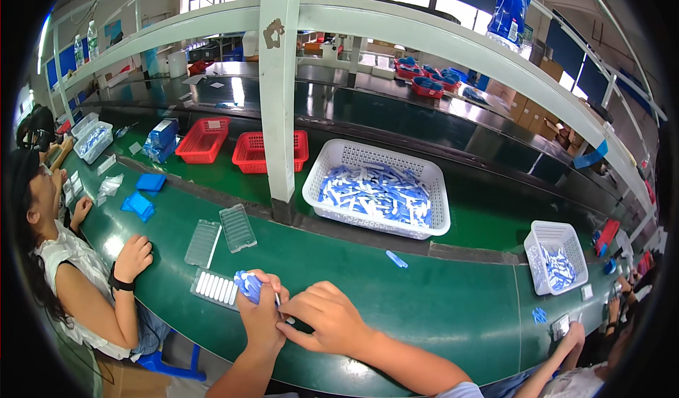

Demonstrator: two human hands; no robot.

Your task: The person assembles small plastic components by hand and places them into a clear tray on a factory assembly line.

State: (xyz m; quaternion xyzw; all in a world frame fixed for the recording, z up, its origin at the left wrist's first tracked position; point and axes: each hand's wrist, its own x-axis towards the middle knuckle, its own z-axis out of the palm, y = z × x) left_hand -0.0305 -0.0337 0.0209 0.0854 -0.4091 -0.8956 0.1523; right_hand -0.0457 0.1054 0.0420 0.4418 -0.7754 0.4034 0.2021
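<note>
Low in the frame, just left of centre, the left hand point(260, 314) is closing its fingers around a bunch of small blue-and-white packets point(249, 285), their tops fanning out above the fist. The right hand point(327, 319) is pressing in from the right, fingertips pinched toward a thin white piece point(281, 306) sticking out between the two hands; whether it is actually gripping that piece I cannot tell. Just left of the hands a clear tray point(214, 288) is lying on the green belt point(424, 299), its slots showing a row of white pieces. Two more clear ribbed trays point(221, 234) are sitting above it, further up the belt. At centre a large white basket point(378, 188) is holding a heap of the same blue-and-white packets, and one stray packet point(396, 259) is lying alone on the belt below it. A smaller white basket point(556, 256) is standing at the right – two red baskets point(233, 145) are sitting at upper left of centre. A white post point(277, 94) is rising from the belt's far edge. A person's fist point(132, 258) is resting on the belt's near edge at the left, and open green surface is stretching between the hands and the small basket
</note>
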